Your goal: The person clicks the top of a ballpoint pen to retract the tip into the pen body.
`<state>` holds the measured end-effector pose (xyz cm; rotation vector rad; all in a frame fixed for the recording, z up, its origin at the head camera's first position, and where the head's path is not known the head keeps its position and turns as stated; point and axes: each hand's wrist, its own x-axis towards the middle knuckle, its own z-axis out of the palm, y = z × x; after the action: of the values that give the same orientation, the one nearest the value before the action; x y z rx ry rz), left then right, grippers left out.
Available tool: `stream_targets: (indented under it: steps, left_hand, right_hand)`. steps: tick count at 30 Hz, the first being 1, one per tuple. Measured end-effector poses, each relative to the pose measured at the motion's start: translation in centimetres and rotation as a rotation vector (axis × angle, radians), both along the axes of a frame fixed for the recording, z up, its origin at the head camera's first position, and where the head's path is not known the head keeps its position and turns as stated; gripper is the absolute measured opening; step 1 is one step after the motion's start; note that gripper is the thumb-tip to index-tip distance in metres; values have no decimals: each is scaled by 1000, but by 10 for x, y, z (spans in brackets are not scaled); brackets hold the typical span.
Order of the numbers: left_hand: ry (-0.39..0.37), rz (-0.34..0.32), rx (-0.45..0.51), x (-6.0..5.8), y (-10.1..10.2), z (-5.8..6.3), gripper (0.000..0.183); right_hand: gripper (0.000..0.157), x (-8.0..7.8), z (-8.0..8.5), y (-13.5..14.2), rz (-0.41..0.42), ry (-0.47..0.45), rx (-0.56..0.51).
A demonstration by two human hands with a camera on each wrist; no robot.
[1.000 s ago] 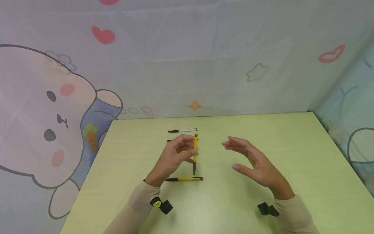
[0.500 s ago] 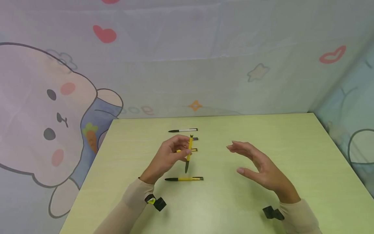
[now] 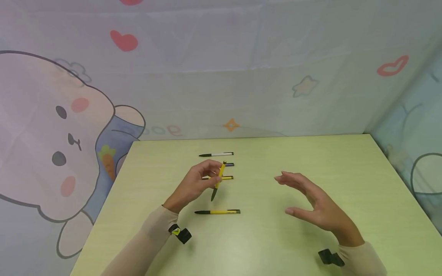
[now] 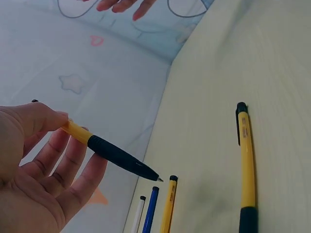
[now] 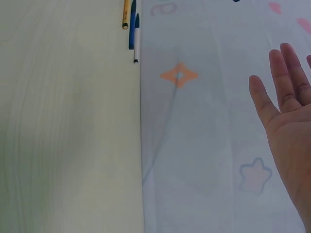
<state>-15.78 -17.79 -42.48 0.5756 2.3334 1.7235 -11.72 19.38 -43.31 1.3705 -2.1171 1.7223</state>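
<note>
My left hand pinches a yellow pen with a black grip between thumb and fingers, held above the table. The pen is tilted, its black tip with the point out aimed down. Below it, nearer to me, another yellow pen lies flat on the table. Behind the left hand lie a second yellow pen, a blue pen and a white pen, roughly parallel and partly hidden by the hand in the head view. My right hand hovers at the right, holding nothing, fingers extended and thumb apart.
The pale wooden table reaches back to a light cloth printed with hearts, a star and a large cartoon animal. Another stretch of cloth rises along the table's right side.
My left hand has moved left with the pen, which has gone from nearly upright to leaning. My right hand has drawn back to the right and toward me. The lying pens stay put.
</note>
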Motion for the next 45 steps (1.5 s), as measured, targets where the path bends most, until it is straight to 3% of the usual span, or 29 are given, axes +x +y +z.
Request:
stream_targets:
  steps: [12,20,30,45]
  left_hand:
    - [69,-9,-160,-13,-5,-7,33]
    - [87,-54,-288,-19,-8,-16,32]
    - [140,-118,-421,-25,-10,-26,29]
    - [214,-212,-628,-30,-11,-47,28]
  right_hand:
    - [89,7,-6,12,19,1,-9]
    - [90,12,-4,17,11,3,-5]
    - [87,25,14,18,-5,3,-21]
    - [87,28,9,30,-19,12,-32]
